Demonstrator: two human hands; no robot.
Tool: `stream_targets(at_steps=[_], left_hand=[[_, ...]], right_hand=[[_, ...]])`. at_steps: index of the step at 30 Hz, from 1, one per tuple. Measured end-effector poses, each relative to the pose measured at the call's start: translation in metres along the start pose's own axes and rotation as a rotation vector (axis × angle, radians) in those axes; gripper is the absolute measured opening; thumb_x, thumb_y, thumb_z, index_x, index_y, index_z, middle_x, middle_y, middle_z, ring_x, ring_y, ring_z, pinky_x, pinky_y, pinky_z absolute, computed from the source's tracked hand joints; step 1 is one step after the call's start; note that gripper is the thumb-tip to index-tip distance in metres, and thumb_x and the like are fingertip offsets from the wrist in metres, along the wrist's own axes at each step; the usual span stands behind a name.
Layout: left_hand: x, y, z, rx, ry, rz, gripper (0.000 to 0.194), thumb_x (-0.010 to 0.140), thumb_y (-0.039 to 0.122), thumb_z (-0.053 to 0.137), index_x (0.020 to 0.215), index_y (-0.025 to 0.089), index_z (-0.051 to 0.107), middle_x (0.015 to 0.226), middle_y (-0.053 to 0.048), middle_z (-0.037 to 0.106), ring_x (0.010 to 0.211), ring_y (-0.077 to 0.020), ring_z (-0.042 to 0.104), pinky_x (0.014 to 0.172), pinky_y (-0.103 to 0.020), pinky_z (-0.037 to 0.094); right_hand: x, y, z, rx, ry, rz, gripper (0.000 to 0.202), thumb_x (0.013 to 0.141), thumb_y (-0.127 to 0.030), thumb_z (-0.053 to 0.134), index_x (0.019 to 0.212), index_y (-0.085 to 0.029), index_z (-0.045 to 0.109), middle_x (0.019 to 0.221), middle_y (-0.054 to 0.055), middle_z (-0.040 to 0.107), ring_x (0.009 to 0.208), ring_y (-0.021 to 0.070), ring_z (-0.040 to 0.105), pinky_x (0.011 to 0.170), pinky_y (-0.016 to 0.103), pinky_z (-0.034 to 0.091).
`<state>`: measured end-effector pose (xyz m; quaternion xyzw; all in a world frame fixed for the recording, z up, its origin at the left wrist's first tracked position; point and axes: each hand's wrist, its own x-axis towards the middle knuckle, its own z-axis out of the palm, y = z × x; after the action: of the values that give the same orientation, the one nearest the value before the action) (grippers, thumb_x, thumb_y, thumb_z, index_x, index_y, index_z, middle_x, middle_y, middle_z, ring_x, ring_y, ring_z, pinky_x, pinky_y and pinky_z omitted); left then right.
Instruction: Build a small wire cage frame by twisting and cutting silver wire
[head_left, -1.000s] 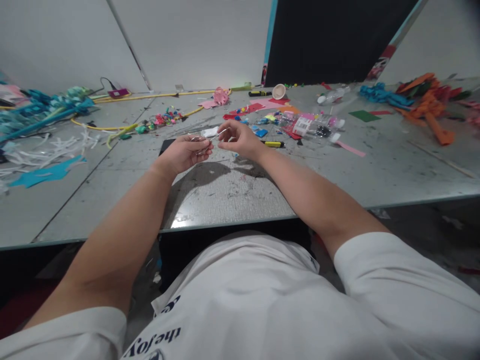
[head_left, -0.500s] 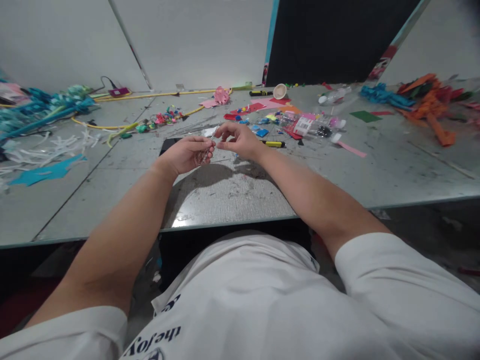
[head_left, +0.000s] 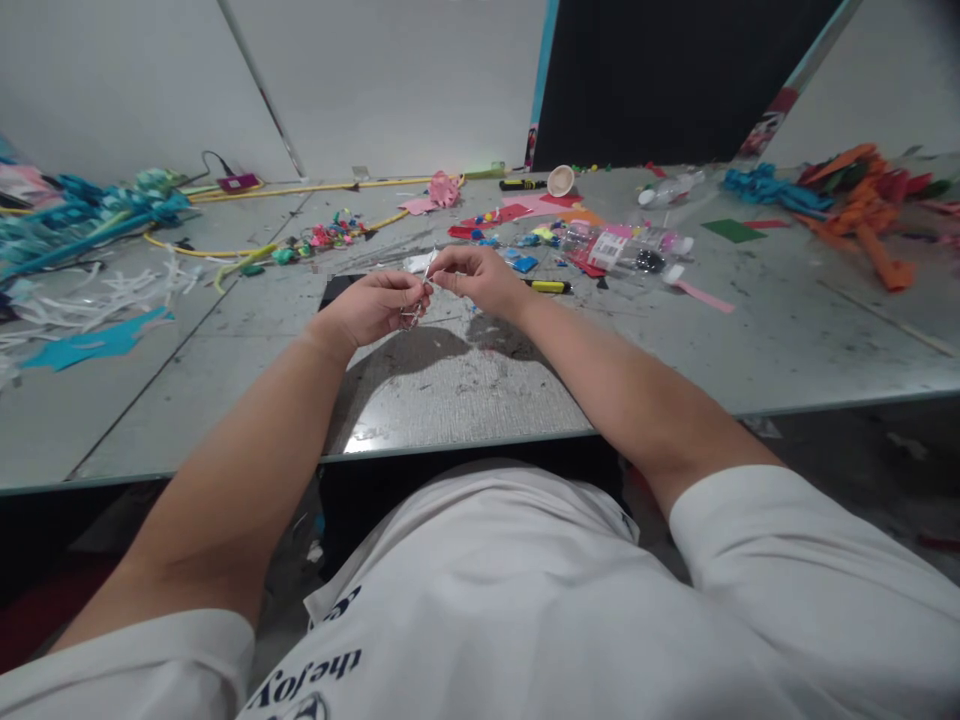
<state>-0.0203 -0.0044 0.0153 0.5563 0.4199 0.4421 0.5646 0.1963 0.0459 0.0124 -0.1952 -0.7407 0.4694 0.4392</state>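
My left hand (head_left: 381,304) is closed, thumb against fingers, on a thin shiny silvery strand (head_left: 429,266). A tangled, glinting part of this strand hangs below the left fingertips. Close beside it, my right hand (head_left: 474,280) pinches the strand's upper part between thumb and forefinger. The fingertips of both hands almost touch above the grey table (head_left: 457,400). What exactly the strand is made of is too small to tell. Behind the left hand lies a flat black object (head_left: 339,290), partly covered. A yellow-and-black cutter knife (head_left: 551,287) rests by the right wrist.
Clear plastic bottles (head_left: 626,250), a paper cup (head_left: 560,181) and coloured scraps lie behind my right hand. Small colourful pieces (head_left: 330,235) and a yellow hoop (head_left: 247,252) are at back left. White strips (head_left: 97,300) lie left; orange crepe paper (head_left: 862,215) is at far right.
The right fingers have shifted slightly along the strand, and more of it shows as a bright line above the left fingertips. The arms have hardly moved.
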Motion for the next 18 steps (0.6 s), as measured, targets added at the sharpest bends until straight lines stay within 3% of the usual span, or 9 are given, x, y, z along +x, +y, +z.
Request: stream_targets(at_steps=[8, 13, 18], left_hand=[[0.001, -0.002, -0.002, 0.103, -0.030, 0.063, 0.022, 0.079, 0.021, 0.092, 0.067, 0.020, 0.074, 0.066, -0.003, 0.068, 0.057, -0.0127, 0.059, 0.055, -0.025, 0.045], [0.000, -0.002, -0.004, 0.204, -0.037, 0.121, 0.018, 0.081, 0.016, 0.088, 0.067, 0.021, 0.077, 0.066, -0.003, 0.071, 0.059, -0.0132, 0.058, 0.059, -0.027, 0.044], [-0.002, 0.001, -0.004, 0.308, -0.029, 0.119, 0.019, 0.083, 0.012, 0.087, 0.067, 0.020, 0.078, 0.064, -0.004, 0.071, 0.057, -0.0144, 0.058, 0.061, -0.031, 0.042]], right_hand=[[0.006, 0.015, 0.008, 0.106, -0.028, 0.104, 0.032, 0.087, -0.043, 0.093, 0.079, -0.019, 0.073, 0.057, -0.006, 0.057, 0.053, 0.0072, 0.038, 0.050, 0.021, 0.031], [0.006, 0.022, 0.011, 0.147, -0.069, 0.171, 0.045, 0.085, -0.052, 0.094, 0.072, -0.019, 0.066, 0.056, -0.006, 0.058, 0.050, 0.0067, 0.042, 0.048, 0.021, 0.033], [0.003, 0.026, 0.011, 0.117, -0.045, 0.217, 0.038, 0.084, -0.046, 0.093, 0.074, -0.020, 0.068, 0.062, -0.003, 0.065, 0.052, 0.0081, 0.048, 0.048, 0.021, 0.035]])
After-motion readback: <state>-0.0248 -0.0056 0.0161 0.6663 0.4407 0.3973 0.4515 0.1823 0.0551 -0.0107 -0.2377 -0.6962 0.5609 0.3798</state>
